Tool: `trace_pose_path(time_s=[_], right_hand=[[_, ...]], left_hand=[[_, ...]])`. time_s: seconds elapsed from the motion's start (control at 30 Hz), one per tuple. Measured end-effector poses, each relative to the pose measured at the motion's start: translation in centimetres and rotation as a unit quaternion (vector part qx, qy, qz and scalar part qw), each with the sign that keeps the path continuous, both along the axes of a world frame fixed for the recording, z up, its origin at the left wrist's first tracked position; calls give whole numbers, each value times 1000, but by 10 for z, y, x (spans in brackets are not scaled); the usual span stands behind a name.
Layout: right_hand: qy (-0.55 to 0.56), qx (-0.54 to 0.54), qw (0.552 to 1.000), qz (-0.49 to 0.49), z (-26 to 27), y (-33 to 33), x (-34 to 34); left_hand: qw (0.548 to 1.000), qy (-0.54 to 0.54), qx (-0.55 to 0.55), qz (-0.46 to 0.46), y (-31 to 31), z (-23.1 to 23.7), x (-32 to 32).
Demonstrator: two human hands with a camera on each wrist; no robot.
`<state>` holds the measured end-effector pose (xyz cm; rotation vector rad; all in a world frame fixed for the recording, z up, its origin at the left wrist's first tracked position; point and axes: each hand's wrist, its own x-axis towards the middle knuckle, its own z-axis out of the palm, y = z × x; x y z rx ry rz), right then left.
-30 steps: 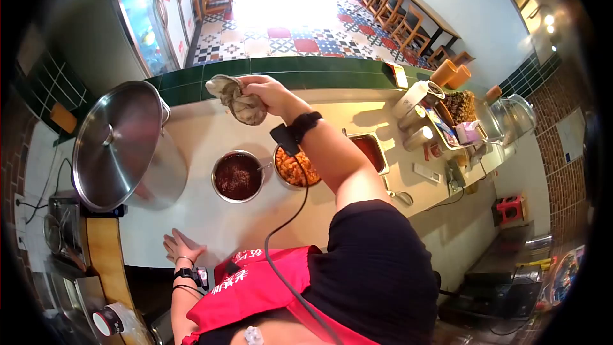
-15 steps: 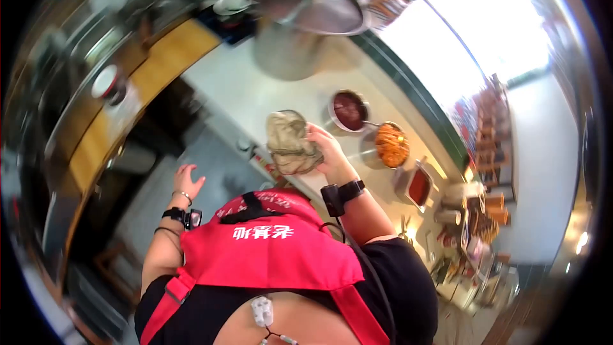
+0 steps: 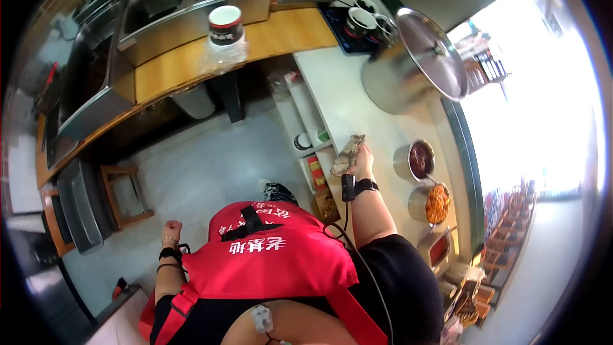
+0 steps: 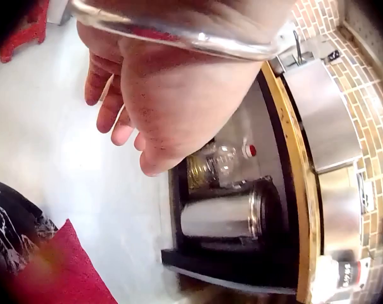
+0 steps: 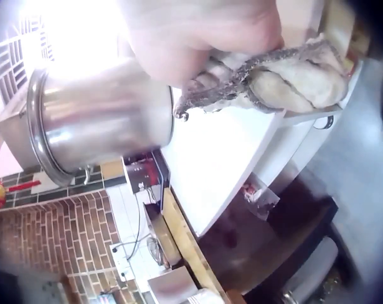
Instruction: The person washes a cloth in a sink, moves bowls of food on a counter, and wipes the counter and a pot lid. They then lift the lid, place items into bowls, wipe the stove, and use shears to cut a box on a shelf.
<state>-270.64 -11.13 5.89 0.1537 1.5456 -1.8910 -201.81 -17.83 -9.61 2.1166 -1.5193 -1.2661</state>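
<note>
My right hand (image 3: 363, 162) grips a bunched, greyish-beige cleaning cloth (image 3: 347, 156) by the near edge of the white counter (image 3: 329, 83). In the right wrist view the folded cloth (image 5: 299, 85) shows below the palm, overlapping the counter's edge. My left hand (image 3: 171, 230) hangs at my side over the grey floor, away from the counter. Its fingers (image 4: 109, 114) are loosely curled and hold nothing in the left wrist view.
A tall lidded steel pot (image 3: 399, 80) stands on the counter. Farther along are a pot of dark sauce (image 3: 421, 158), a pot of orange food (image 3: 437, 204) and a red-filled tray (image 3: 439, 249). A wooden ledge (image 3: 287, 30) carries a stack of cups (image 3: 225, 25). A wooden stool (image 3: 124, 195) stands on the floor.
My body has turned left. The right hand has brought the cloth from the counter's far side to its near edge. My left hand has lifted off the counter and now hangs beside me.
</note>
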Motion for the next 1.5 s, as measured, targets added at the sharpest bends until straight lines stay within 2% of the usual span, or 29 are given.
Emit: trace_pose_path(time_s=[0.03,0.07,0.1,0.17,0.27,0.3,0.33,0.37,0.4,0.47,0.5,0.57,0.63,0.7,0.77,0.83,0.87,0.9,0.93,0.97,1.03,1.1,1.13,1.17,1.23,1.3,1.37,1.43,1.5], right_hand=[[11,35,999,5,-1,-16,-1],[75,109,991,8,-6,-35,0],[74,110,991,20,8,-55,7],[160,213,962,54,39,-97,15],[173,159,964,128,-16,-167,-27],[169,159,963,134,-16,-190,-35],[320,245,891,211,-9,-214,-39],[460,318,781,279,-2,-235,-43],[458,314,780,288,1,-255,-44],[532,348,714,293,4,-293,-41],[531,343,713,304,3,-307,-40],[557,381,654,342,6,-335,-33],[545,367,660,365,17,-347,-11],[573,308,592,476,-5,-364,-1],[531,150,640,534,-48,-358,24],[496,108,678,532,-58,-344,70],[367,70,738,562,-54,-331,97],[227,40,777,585,-48,-315,124],[139,50,780,608,-56,-302,147],[52,67,773,629,-63,-290,168],[-86,65,681,724,-51,-263,209],[-122,74,668,730,-29,-233,257],[-81,131,682,715,-11,-219,281],[-73,133,666,730,-13,-215,300],[-152,94,584,792,-7,-202,338],[-96,128,583,797,16,-201,365],[-87,90,543,830,20,-194,395],[-32,49,492,869,63,-181,416],[-42,13,484,874,58,-174,421]], left_hand=[[999,-29,-13,14,15,5,6],[999,-30,-11,28,29,10,9],[997,-37,27,63,42,18,9],[991,-47,68,105,68,26,5],[988,-40,102,113,101,41,-12],[986,10,101,131,116,34,-15],[982,60,99,149,124,31,-19],[981,57,99,156,127,32,-30],[982,54,98,154,134,37,-40],[986,17,97,132,144,43,-55],[985,12,99,143,148,46,-63],[979,61,95,170,161,50,-80],[978,53,90,182,169,62,-100],[976,48,80,198,170,80,-113],[984,-35,92,151,167,99,-119],[978,-64,103,172,170,102,-117],[977,-75,82,181,173,106,-116],[976,-87,64,191,176,111,-115],[973,-92,48,208,178,119,-116],[968,-97,32,228,182,127,-116],[955,-102,91,262,187,145,-111],[939,-68,119,316,207,139,-100],[930,-63,118,344,217,139,-94],[924,-47,115,362,226,139,-87],[913,-24,112,391,249,128,-75],[910,-56,69,404,271,112,-76],[900,-47,73,428,293,117,-72],[891,-49,85,444,311,124,-78],[886,-75,93,448,339,116,-81]])
